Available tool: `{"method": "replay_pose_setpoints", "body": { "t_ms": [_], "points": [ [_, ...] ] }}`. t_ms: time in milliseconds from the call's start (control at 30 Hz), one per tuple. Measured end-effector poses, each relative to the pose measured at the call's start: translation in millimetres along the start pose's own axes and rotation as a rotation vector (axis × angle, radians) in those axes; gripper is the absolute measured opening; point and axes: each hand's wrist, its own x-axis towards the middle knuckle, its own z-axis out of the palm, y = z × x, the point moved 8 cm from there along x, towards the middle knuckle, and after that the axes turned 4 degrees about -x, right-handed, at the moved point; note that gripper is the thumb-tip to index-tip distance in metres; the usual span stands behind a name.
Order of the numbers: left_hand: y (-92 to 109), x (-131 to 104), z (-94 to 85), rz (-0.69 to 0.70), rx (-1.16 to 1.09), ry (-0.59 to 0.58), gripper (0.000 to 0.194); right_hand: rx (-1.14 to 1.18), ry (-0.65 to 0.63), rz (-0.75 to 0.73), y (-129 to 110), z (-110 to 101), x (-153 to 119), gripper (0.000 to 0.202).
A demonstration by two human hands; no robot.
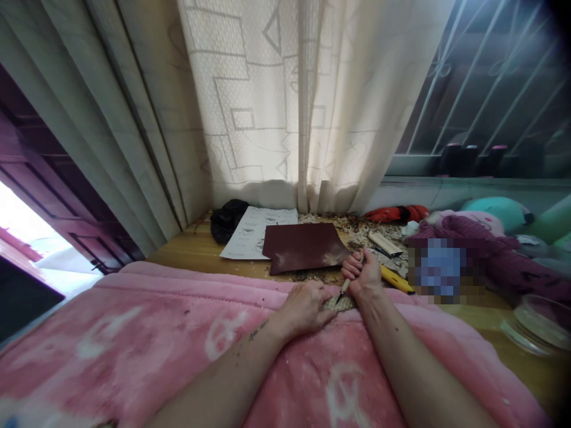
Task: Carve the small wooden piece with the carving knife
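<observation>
My right hand (366, 277) is closed in a fist around a carving tool (346, 285) with a pale handle and a dark tip pointing down. That tip meets, or comes very near, a small tan piece with a carved, scale-like pattern (343, 305). My left hand (307, 306) grips the left end of this piece, its fingers partly covering it. The piece rests on a pink plush blanket (187, 345) at the table's near edge. How much of it lies beneath my hands cannot be seen.
Behind my hands lie a dark brown sheet (307, 244), a printed paper (250, 229) and a black bundle (228, 220). Wood shavings litter the table (182, 249). To the right are a yellow-handled tool (396, 279), a pale block (384, 243), plush toys (495, 215) and a clear bowl (537, 327).
</observation>
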Motion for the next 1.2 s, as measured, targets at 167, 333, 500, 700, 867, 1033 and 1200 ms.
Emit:
{"method": "replay_pose_setpoints", "body": {
  "t_ms": [167,333,500,700,867,1033,1200],
  "points": [
    [-1.8,0.9,1.2,-0.031,0.017,-0.014,0.017,-0.099,-0.111,0.111,11.5,12.1,-4.0,0.038],
    [-0.5,1.1,-0.8,-0.033,0.008,-0.015,0.019,-0.063,-0.093,-0.009,-1.0,6.5,-0.9,0.038],
    [-0.4,1.3,-0.6,-0.045,0.012,-0.034,0.022,-0.114,-0.061,0.046,3.7,3.0,1.1,0.038],
    [-0.8,1.5,-0.7,-0.044,0.017,-0.031,0.019,-0.118,0.016,0.079,2.3,1.4,-2.2,0.037],
    [1.7,0.9,-3.0,-0.03,0.025,-0.018,0.019,-0.09,0.087,0.028,-4.5,-4.9,-1.6,0.037],
    [4.9,0.7,-6.8,-0.034,0.048,0.017,0.022,-0.112,0.104,0.0,-5.9,-8.0,0.4,0.037],
    [8.1,1.0,-9.7,-0.014,0.076,0.063,0.017,-0.17,0.085,-0.078,-12.1,-4.2,-1.7,0.036]
  ]
}}
